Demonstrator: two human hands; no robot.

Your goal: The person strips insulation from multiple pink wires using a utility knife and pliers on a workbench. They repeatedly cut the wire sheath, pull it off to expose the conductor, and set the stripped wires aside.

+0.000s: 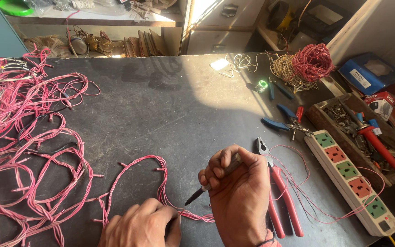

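Right hand (pixel 239 192) closed in a tight grip around a thin dark tool (pixel 206 187), maybe a soldering iron, tip pointing down and left. Just past the tip, a twisted pink wire (pixel 193 215) lying flat on the dark surface (pixel 161 105). Left hand (pixel 142 224) close beside, fingers curled over and pressing that same wire down.

Right of the grip, red-handled pliers (pixel 280 201) lying loose, then a white power strip (pixel 353 183) with coloured sockets. Farther off, blue-handled cutters (pixel 282 121), a wooden tray of small parts (pixel 344 119) and a red and yellow wire bundle (pixel 305 66).

Far to the left, a big heap of pink wires (pixel 24 151), many with short bare ends sticking out. Looks like lots of pieces already made, and this one in hand right now. Hard to say how many left.

Spot where tip meets wire too small to see well. Left fingertips hidden. Wrists cut off at the bottom edge.
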